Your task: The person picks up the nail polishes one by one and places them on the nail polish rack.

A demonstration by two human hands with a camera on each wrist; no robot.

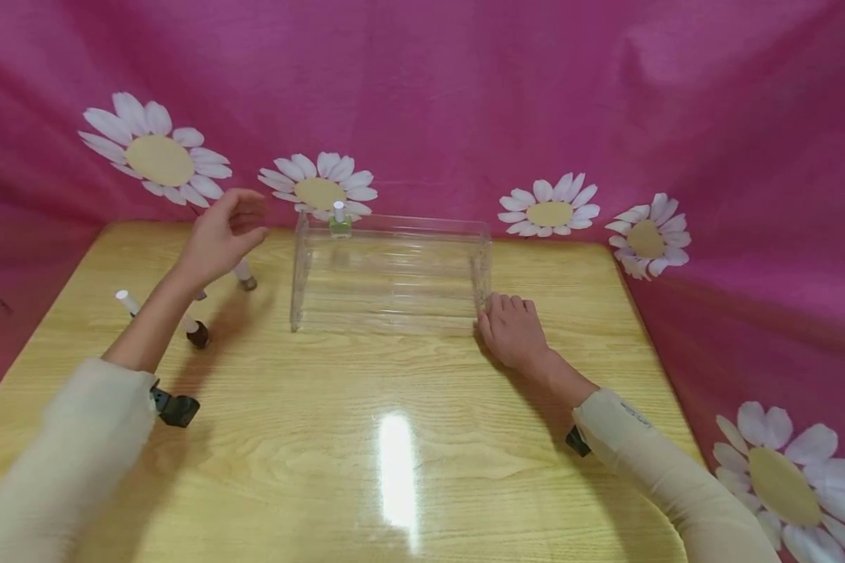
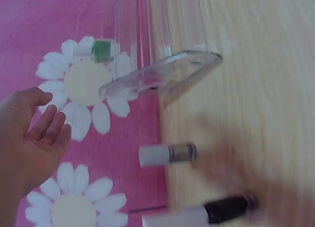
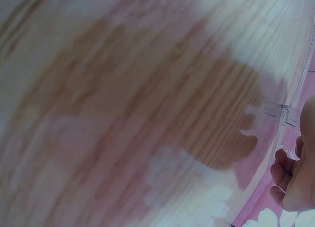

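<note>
Wooden worktop (image 1: 303, 438): right hand (image 1: 512, 332) grips the rack (image 1: 394, 275) at four o'clock, likely steadying it; left hand (image 1: 218, 236), empty, relaxed, at nine.

1. Small squarish green glass bottle (image 1: 340, 227): white cap.
2. Slim dark-brown glass bottle (image 1: 198, 336): white cap.
3. Rectangular clear plastic rack (image 1: 299, 274): colourless.
4. Flat wooden table (image 1: 303, 446): yellow-tan, streaked grain.
5. Draped magenta cloth (image 1: 429, 102): printed daisies (image 1: 159, 160), white petals, pale-yellow centres.
6. Long fabric sleeves (image 1: 63, 461): cream, the right one bearing dark marking.

The rack (image 1: 299, 274) bears one bottle (image 1: 340, 226); other bottles (image 1: 198, 335) stand left.
</note>
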